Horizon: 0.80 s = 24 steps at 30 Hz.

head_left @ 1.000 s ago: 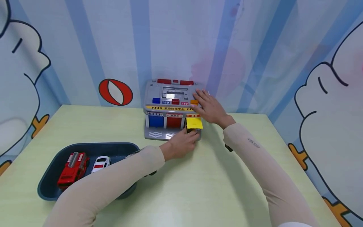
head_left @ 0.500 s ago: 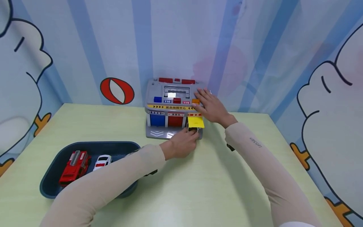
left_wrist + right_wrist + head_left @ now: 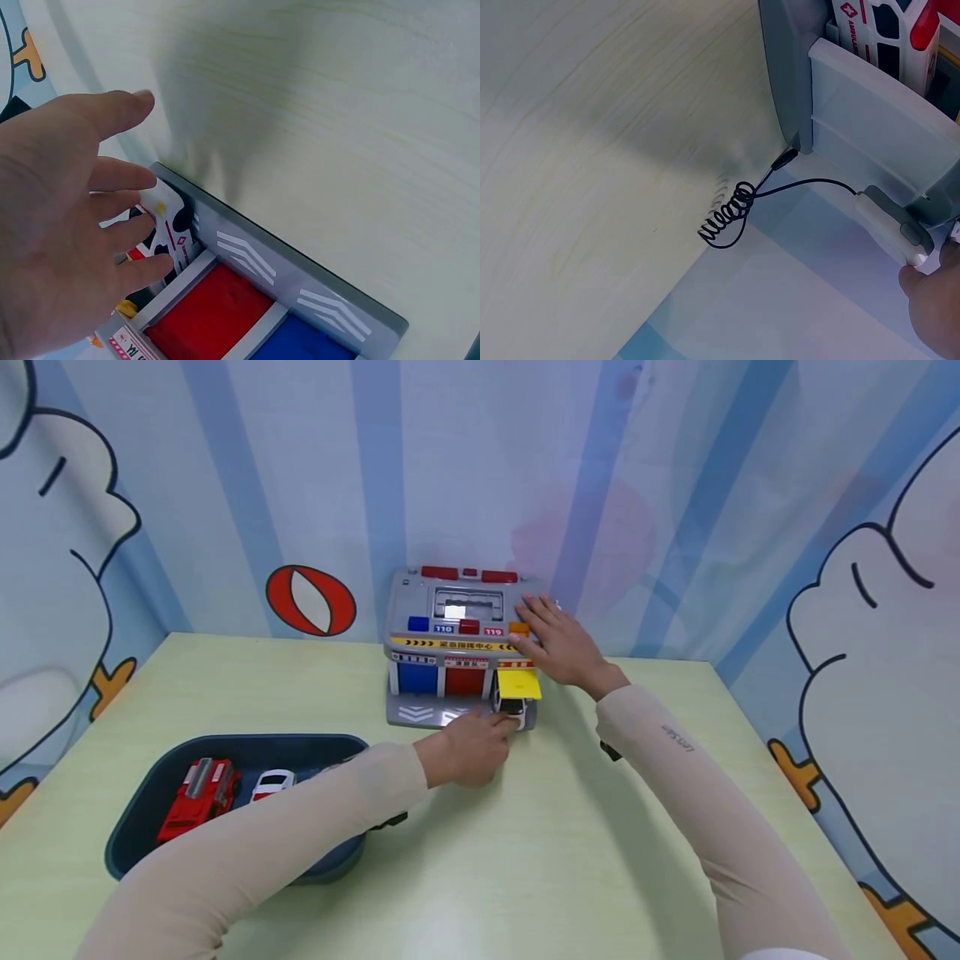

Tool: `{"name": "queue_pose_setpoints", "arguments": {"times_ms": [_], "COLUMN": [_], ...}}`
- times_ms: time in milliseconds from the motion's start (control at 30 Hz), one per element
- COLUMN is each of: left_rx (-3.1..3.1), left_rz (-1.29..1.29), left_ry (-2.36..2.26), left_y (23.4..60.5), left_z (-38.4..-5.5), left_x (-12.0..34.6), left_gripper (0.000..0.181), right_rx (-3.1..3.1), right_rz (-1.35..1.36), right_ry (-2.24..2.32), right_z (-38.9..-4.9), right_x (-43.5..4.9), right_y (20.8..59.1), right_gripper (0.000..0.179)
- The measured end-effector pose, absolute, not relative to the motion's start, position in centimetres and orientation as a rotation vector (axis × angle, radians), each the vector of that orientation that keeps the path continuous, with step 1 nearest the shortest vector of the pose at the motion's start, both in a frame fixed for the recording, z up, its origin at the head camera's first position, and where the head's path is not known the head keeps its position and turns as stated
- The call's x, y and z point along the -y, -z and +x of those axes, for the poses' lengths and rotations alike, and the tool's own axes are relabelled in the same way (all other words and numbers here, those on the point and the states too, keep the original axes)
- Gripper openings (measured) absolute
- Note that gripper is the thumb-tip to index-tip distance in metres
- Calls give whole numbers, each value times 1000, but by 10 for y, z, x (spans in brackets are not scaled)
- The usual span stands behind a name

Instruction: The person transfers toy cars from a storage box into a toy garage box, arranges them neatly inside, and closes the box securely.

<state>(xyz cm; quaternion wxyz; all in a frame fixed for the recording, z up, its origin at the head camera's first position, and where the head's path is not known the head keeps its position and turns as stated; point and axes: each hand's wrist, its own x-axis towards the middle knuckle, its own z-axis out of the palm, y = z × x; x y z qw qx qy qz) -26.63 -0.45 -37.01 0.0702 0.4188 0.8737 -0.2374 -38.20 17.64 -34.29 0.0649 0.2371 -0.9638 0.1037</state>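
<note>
A grey toy rescue station [image 3: 408,597] stands at the back of the table, with blue and red garage doors in front. Its yellow door [image 3: 519,685] is raised at the right bay, and a white toy ambulance [image 3: 514,706] pokes out beneath. My left hand [image 3: 474,750] is at the ambulance's front end, fingertips right by it. In the left wrist view, that hand's fingers [image 3: 120,176] are extended and spread beside the ambulance [image 3: 176,236]. My right hand [image 3: 564,647] rests on the station's right roof edge, fingers straight, near an orange button [image 3: 519,628].
A dark blue tray [image 3: 247,739] at left holds a red toy fire engine [image 3: 198,797] and a white toy car [image 3: 273,781], partly covered by my left sleeve. A white toy handset [image 3: 889,229] on a coiled black cord [image 3: 731,210] hangs at the station's side. A patterned curtain [image 3: 465,468] hangs behind.
The ambulance has come further out from under the yellow door. My left hand has drawn back slightly toward me and left. My right hand stays on the roof.
</note>
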Motion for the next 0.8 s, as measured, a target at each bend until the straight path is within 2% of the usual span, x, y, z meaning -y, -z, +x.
{"name": "queue_pose_setpoints", "arguments": {"times_ms": [267,567,800], "left_rx": [-2605,-2597,-2609], "left_rz": [1231,1165,1125], "left_ry": [645,624,646], "left_y": [367,368,368], "left_z": [-267,-269,-270], "left_x": [5,5,7], "left_gripper": [45,71,75], "right_rx": [2914,2912,2914], "right_rz": [712,715,712], "right_ry": [-327,-340,-342], "right_z": [-380,-380,-379], "right_x": [-177,-177,-175], "right_y": [342,342,341], "right_gripper": [72,72,71]}}
